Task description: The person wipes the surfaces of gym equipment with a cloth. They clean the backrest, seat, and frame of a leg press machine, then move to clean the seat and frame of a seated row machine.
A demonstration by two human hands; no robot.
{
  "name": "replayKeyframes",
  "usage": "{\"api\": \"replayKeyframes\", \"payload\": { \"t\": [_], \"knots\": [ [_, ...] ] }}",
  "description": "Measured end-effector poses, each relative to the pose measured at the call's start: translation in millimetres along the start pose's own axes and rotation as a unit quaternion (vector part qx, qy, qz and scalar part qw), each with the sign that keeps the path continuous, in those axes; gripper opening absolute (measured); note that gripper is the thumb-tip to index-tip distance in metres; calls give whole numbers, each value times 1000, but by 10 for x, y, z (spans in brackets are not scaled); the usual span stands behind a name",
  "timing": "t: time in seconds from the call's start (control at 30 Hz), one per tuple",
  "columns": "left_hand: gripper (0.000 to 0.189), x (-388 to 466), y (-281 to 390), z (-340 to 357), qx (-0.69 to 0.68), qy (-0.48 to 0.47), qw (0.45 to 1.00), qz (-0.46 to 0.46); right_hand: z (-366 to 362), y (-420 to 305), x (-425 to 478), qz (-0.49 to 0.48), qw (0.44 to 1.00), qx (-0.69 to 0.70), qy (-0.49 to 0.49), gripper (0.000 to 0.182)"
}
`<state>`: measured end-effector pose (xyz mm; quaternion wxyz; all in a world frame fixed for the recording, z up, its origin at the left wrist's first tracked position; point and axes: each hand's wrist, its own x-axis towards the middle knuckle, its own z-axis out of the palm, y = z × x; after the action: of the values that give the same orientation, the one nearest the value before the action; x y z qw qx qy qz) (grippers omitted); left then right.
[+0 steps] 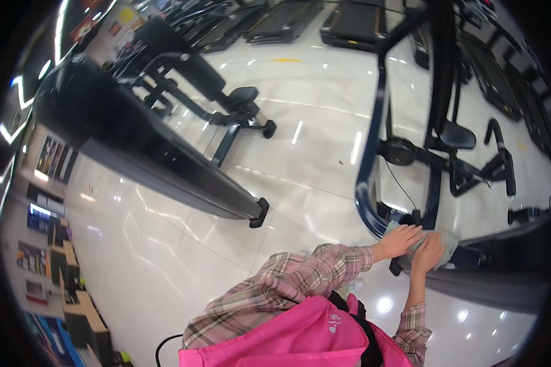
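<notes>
A pale green cloth (448, 244) lies over the dark blue frame (370, 202) of a gym machine, low at the right. Both of my hands rest on it. My left hand (398, 240), its fingers stretched, presses on the cloth's left part. Just beside it my right hand (429, 252) lies on the middle of the cloth with its fingers bent. The undersides of both hands and the part of the frame beneath the cloth are hidden. Close by are the machine's black padded seat (458, 135) and a round black pulley (398, 151).
A machine's tall dark housing (165, 151) slants down on the left, its foot (259, 213) on the glossy tiles. Behind it stands another machine with a padded seat (242, 95). Treadmills (354, 23) line the far side. A thin cable (400, 183) hangs within the right machine.
</notes>
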<state>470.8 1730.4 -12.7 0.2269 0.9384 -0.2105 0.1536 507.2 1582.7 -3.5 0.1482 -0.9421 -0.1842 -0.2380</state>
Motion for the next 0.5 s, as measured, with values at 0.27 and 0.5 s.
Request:
{"api": "replayKeyframes", "payload": {
  "t": [0.27,0.5],
  "knots": [
    [35,-1159,-1207,-599,-37,-14,990,-132,697,-1647,-135,15,996,66,-53,23],
    [25,-2120,-1839,-1471,-251,114,904,-327,1071,-3040,-229,16,948,307,-88,24]
  ]
}}
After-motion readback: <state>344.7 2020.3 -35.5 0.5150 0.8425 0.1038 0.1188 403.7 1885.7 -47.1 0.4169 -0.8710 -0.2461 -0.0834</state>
